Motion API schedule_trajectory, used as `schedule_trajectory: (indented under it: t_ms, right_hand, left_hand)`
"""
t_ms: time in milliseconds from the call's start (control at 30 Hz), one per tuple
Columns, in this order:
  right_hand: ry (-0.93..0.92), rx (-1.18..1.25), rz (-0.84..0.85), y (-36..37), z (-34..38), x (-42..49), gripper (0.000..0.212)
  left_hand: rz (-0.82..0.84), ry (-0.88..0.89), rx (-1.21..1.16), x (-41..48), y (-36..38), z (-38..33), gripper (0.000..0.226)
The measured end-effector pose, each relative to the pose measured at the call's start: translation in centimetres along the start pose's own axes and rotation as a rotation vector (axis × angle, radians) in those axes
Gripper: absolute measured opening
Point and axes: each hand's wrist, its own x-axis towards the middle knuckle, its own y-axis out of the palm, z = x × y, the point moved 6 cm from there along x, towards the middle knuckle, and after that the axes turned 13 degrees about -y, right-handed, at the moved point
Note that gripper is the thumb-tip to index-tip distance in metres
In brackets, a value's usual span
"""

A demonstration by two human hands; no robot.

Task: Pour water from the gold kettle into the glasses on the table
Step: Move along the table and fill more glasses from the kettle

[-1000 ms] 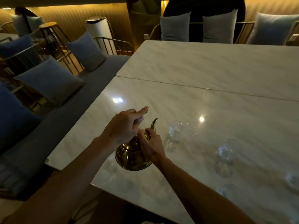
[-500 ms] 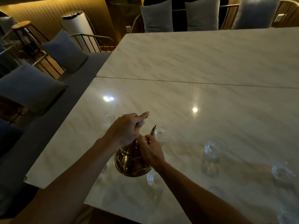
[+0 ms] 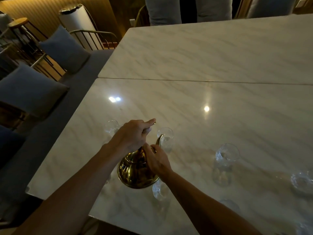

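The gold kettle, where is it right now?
In the head view the gold kettle is low and centre over the marble table, held by the left hand and right hand, spout beside a glass.

Dim, warm indoor scene. Small ceiling lights glare as bright spots on the glossy marble worktop (image 3: 220, 53). A wall (image 3: 42, 7) at upper left glows amber. Corners fall dark, wide-angle edges bend, and fine detail is soft and grainy

Marble table (image 3: 211, 53) w/ several clear glasses (image 3: 227, 152) on it (two slabs joined).
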Motion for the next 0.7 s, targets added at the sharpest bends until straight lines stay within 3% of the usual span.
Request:
schedule_trajectory:
  t_ms: [167,700]
  right_hand:
    - [0.002,0.000,-0.001,-0.1,0.2,0.2,0.077]
    - [0.017,-0.002,0.000,-0.6,0.1,0.6,0.070]
  left_hand:
    - [0.010,-0.015,-0.009,0.4,0.1,-0.2,0.043]
    - [0.045,-0.050,-0.007,1.2,0.6,-0.3,0.042]
